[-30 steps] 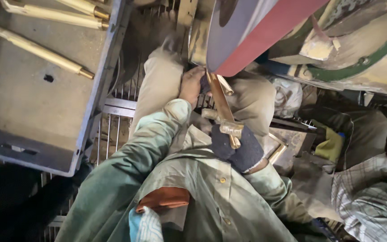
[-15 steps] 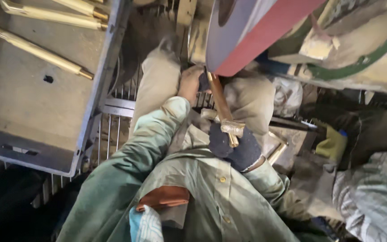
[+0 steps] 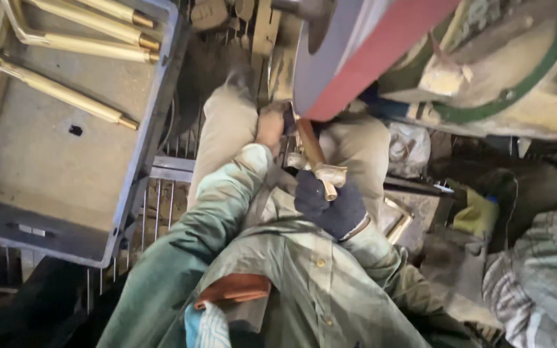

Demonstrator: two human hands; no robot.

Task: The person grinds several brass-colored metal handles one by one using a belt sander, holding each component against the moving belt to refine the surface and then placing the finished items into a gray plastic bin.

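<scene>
Left of where the grip was, a grey plastic crate (image 3: 66, 174) rested on a metal grating floor (image 3: 162, 206); to the right lay grimy, cluttered ground (image 3: 446, 270) under dim, warm light.

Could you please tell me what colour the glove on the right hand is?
Dark navy blue, on the right hand; the head view shows it.

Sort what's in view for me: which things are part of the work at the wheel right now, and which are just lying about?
In hand: brass fitting, left hand, gloved right hand, grinding wheel.

Lying about: grey crate, brass rods inside it, yellow cloth.
</scene>
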